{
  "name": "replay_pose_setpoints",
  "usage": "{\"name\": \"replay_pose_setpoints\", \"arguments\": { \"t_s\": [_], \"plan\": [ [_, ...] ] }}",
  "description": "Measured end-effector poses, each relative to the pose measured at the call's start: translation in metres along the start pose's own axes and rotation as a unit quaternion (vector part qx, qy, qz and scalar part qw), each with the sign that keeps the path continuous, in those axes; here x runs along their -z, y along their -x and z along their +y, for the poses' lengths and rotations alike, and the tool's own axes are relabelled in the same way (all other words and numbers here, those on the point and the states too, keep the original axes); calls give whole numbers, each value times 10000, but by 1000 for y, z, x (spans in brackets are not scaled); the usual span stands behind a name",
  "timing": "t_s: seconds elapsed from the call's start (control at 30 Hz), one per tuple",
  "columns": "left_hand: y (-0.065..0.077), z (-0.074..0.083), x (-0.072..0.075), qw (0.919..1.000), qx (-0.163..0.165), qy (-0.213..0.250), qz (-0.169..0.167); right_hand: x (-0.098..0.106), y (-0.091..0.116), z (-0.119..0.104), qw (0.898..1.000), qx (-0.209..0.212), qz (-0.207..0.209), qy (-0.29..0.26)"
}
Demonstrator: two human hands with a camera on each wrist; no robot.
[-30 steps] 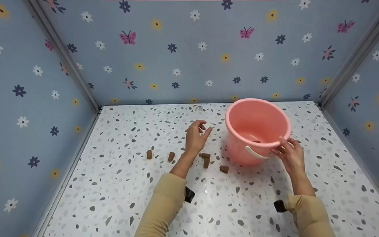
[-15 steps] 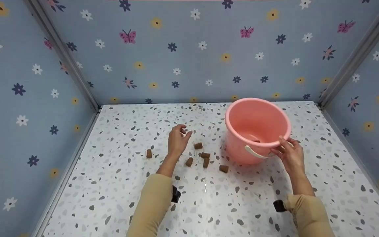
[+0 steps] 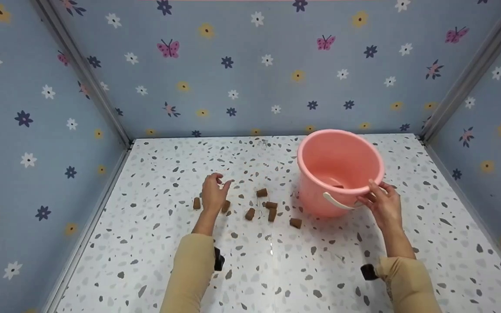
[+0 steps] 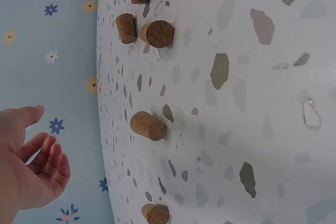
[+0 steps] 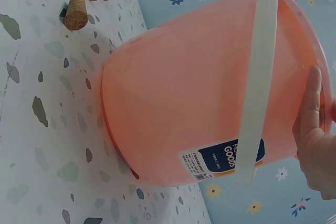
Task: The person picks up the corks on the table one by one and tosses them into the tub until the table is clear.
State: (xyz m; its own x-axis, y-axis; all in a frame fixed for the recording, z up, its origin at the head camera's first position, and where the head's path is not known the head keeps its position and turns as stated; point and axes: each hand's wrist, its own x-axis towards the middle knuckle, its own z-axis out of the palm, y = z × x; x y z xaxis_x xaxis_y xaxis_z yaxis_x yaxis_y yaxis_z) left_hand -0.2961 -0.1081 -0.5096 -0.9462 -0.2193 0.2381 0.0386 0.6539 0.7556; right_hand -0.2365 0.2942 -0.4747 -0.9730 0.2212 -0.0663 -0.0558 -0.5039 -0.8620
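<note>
In the head view my left hand (image 3: 212, 194) hovers over the table's left middle, fingers loosely bent and holding nothing. Nearest to it are a cork (image 3: 196, 203) on its left and another cork (image 3: 225, 206) on its right, partly covered by the hand. Several more corks, such as one cork (image 3: 250, 214), lie between there and the pink bucket (image 3: 322, 201). My right hand (image 3: 387, 208) grips the bucket's front right rim with thumb and fingers. The bucket stands upright; a small brown piece (image 3: 339, 187) shows inside, mostly hidden by the rim.
A pale bucket handle (image 3: 337, 202) hangs down the bucket's front. Blue flowered walls (image 3: 250, 65) enclose the speckled white table (image 3: 146, 261) at the back and both sides. The right wrist view shows a label (image 5: 220, 158) on the bucket.
My left hand has moved leftward and slightly nearer, away from the bucket, uncovering corks in the middle. The right hand and the bucket stay in place.
</note>
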Motion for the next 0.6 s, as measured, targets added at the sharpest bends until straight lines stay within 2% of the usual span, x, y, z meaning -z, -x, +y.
{"name": "replay_pose_setpoints", "arguments": {
  "t_s": [0.1, 0.13, 0.23, 0.3, 0.33, 0.37, 0.43, 0.47, 0.5, 0.6],
  "plan": [
    [0, -9, 5, 9999, 158, -64, -24, -13, 8, -9, 9992, -237, 317, 60],
    [0, -12, 6, 9998, 205, -62, -24, 3, -6, 4, 9995, -114, 252, 142],
    [1, -23, 11, 9994, 346, -89, 11, 3, -7, 4, 9989, -181, 381, 214],
    [1, -31, 14, 9991, 387, -136, 97, 3, -6, 3, 9994, -132, 291, 158],
    [2, -34, 15, 9989, 413, -165, 128, 2, -5, 2, 9995, -100, 265, 145],
    [2, -37, 17, 9988, 425, -201, 159, -16, 10, -11, 9989, -263, 371, 80],
    [2, -42, 20, 9982, 468, -303, 200, -15, 9, -10, 9993, -194, 322, 93],
    [3, -44, 21, 9979, 502, -345, 203, -12, 7, -7, 9994, -121, 293, 135],
    [3, -46, 23, 9976, 549, -391, 174, -2, 0, 0, 9999, -19, 138, -4],
    [3, -52, 25, 9958, 741, -541, 53, 26, -23, 19, 9999, 97, 16, 137]
  ]
}}
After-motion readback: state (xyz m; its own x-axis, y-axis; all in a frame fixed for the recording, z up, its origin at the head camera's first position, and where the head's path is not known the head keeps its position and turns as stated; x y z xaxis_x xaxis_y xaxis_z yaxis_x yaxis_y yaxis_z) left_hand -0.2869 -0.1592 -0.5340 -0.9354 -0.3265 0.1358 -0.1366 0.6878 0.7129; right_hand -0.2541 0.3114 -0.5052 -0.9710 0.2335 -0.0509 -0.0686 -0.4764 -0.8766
